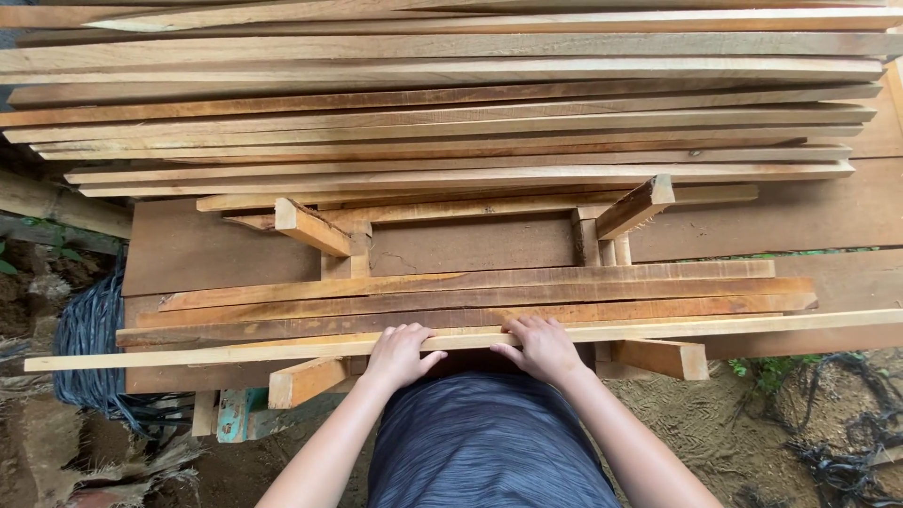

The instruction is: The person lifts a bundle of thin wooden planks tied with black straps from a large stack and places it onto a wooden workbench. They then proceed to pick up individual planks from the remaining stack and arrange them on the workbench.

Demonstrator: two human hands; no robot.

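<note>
Outdoors on sandy ground (743, 442), a big stack of planks (451, 103) lies beyond a wooden table (470, 246). Along its near edge rests a long pale strip (235, 352). Left hand (399, 356) and right hand (543, 347) grip it, fingers curled over the top.

Stacked planks (451, 122) blocking ahead, open gap (470, 243) between trestle legs (315, 229)
</note>
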